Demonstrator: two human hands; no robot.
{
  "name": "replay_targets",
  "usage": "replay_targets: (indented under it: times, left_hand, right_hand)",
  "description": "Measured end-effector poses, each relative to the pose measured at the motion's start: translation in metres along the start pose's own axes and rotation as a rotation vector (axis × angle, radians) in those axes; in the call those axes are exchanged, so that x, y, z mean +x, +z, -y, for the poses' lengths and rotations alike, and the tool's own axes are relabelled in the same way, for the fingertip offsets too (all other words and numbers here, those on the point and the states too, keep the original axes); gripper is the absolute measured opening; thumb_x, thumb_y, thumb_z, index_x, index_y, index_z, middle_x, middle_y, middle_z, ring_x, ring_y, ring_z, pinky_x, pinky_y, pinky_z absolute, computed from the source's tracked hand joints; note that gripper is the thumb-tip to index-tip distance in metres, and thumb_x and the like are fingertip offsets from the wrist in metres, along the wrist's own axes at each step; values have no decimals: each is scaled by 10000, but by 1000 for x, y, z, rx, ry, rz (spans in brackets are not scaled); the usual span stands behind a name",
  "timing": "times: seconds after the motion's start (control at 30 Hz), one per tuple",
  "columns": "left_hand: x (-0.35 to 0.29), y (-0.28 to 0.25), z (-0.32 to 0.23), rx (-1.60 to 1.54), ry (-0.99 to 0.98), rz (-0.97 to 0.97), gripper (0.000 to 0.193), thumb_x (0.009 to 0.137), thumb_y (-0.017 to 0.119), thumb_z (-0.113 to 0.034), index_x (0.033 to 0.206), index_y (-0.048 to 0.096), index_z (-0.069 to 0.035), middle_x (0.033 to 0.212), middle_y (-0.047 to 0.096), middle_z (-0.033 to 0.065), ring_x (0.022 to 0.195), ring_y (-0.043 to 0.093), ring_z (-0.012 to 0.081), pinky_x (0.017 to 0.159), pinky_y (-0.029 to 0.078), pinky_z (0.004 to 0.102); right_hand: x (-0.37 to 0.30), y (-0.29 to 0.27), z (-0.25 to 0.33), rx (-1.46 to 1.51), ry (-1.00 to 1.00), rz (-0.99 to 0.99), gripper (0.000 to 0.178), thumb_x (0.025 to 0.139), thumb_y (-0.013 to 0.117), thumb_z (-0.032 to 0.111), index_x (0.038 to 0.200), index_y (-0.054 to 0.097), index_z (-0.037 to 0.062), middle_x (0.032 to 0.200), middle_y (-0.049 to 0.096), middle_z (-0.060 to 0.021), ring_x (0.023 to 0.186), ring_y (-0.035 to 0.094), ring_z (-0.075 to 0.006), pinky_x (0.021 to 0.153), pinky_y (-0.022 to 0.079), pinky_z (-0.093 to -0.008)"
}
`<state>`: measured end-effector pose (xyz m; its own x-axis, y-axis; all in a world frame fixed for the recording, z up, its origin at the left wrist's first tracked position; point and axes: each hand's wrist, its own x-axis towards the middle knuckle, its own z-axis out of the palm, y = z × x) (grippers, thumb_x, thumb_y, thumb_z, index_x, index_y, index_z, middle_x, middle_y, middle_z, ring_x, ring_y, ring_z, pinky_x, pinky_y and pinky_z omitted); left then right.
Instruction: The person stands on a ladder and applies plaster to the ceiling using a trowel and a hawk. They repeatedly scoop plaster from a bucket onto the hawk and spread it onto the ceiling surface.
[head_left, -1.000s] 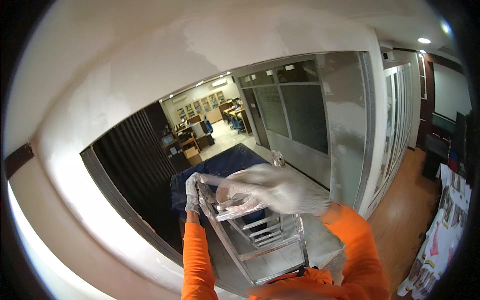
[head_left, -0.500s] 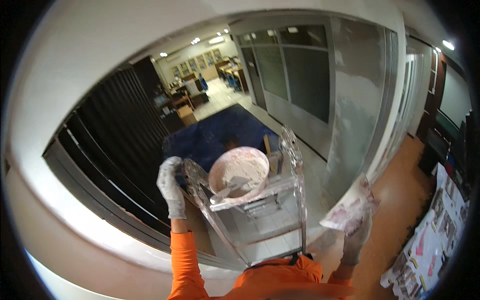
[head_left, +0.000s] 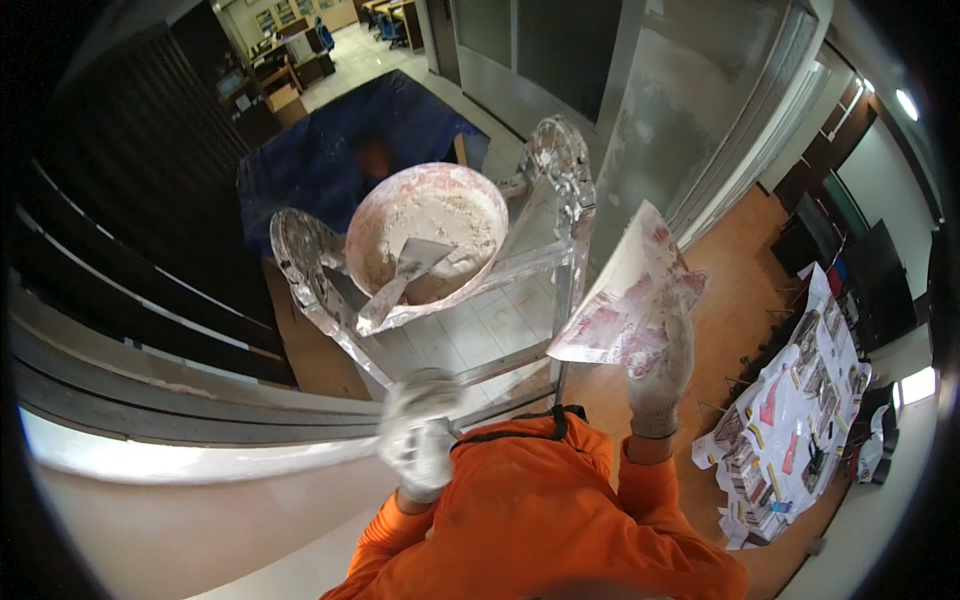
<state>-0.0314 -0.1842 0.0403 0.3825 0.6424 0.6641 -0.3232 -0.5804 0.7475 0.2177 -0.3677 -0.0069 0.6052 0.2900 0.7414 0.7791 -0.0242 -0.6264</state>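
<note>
A round bucket (head_left: 362, 222) of whitish plaster sits at the top of a paint-spattered stepladder (head_left: 562, 160) in front of me. A putty knife (head_left: 424, 256) lies in it, its blade on the plaster and its coated handle over the near rim. My right hand (head_left: 668, 378), in a knitted work glove, is closed on a wide, plaster-smeared scraper (head_left: 622, 300), held up right of the ladder. My left hand (head_left: 418, 430), gloved too, is close to my body below the ladder's left rail. Motion smears its fingers, and I make out nothing held in it.
A dark blue sheet (head_left: 340, 130) covers the floor beyond the ladder. Dark slatted panels (head_left: 130, 190) stand at left behind a wall edge. Glazed partitions rise at right. A printed white sheet (head_left: 790, 410) covers something low on the brown floor at far right.
My left hand has come off the ladder's left rail and moved down toward my body. The scraper in my right hand has risen and shifted left. My view has tilted downward.
</note>
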Motion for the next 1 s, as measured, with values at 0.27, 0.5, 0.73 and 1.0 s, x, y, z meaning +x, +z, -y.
replay_targets:
  times: [0.27, 0.5, 0.73, 1.0]
  left_hand:
    - [-57, 55, 32, 10, -420, 477, 865, 782, 887, -296, 1482, 457, -25, 1455, 516, 213, 1383, 478, 371, 1141, 376, 483]
    - [-54, 43, 13, -676, -520, -43, 418, 942, 646, 43, 1352, 580, -2, 1263, 664, 110, 1118, 633, 178, 973, 522, 342]
    - [-48, -27, 8, -335, -469, -285, 203, 887, 642, 24, 1076, 707, 56, 920, 720, 69, 843, 644, 113, 763, 538, 287]
    - [-25, -40, 5, -333, -444, -562, 475, 867, 592, 3, 1332, 545, 83, 1206, 649, 167, 1014, 671, 221, 879, 576, 368]
  right_hand:
    - [-13, 53, 45, 992, 382, 156, 464, 1009, 567, 111, 1439, 492, -43, 1428, 568, -171, 1341, 548, -298, 1164, 426, -475]
    - [14, 52, 91, 820, 515, 815, 514, 935, 639, 100, 1416, 524, -42, 1292, 639, -140, 1205, 608, -233, 1025, 489, -409]
    - [118, 95, 88, 370, -19, 767, 422, 997, 621, 297, 1282, 657, -11, 1078, 735, -102, 812, 661, -129, 746, 534, -304]
    - [163, 166, 134, -142, -400, 1271, 503, 986, 625, 462, 1343, 604, 109, 1030, 742, -161, 956, 725, -344, 838, 559, -471]
